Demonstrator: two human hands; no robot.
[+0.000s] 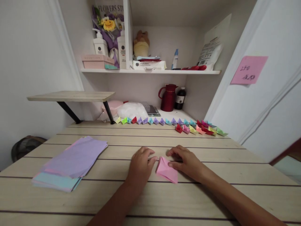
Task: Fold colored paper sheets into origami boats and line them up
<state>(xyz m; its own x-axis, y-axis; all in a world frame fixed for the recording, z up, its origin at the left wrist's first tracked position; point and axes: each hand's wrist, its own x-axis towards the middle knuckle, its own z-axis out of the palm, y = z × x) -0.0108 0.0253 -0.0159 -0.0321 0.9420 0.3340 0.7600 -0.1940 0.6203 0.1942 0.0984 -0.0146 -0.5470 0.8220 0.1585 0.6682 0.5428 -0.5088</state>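
Here, pink paper (166,171) touches right grip (187,160)

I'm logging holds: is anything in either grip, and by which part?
Nothing is clearly held. The right grip stands open, its thumb at the upper right edge of the folded pink paper; the left grip, also open, holds nothing.

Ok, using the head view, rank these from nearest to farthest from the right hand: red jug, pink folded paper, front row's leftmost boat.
1. Pink folded paper: at the right hand, on its left.
2. Front row's leftmost boat: beyond the hand.
3. Red jug: farthest back, behind the boat.
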